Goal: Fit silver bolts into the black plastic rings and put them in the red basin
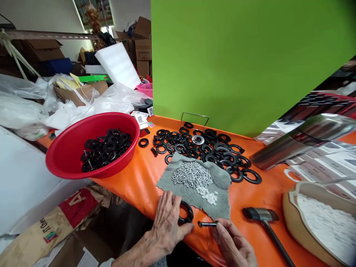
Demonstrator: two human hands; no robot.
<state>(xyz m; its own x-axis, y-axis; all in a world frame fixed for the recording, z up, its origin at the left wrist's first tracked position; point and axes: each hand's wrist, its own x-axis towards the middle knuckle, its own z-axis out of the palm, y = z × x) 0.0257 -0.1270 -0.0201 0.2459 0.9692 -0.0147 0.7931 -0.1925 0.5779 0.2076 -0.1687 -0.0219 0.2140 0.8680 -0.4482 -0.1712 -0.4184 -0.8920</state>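
Note:
My left hand (167, 222) rests at the near edge of the orange table (139, 181), its fingers curled round a black ring (185, 212) that lies on the corner of a grey cloth (194, 187). My right hand (232, 241) pinches a small dark pin (207, 224), held level and pointing towards the ring. On the cloth lie a heap of silver pins (191, 174) and a patch of small white bits (208, 195). A loose spread of black rings (211, 150) covers the table behind the cloth.
A red bowl (69, 148) with black rings stands at the left. A hammer (264, 218) lies to the right of my hands. A tan tub (294, 215) of white bits sits at the far right. A green board (244, 63) stands behind; boxes and bags fill the left.

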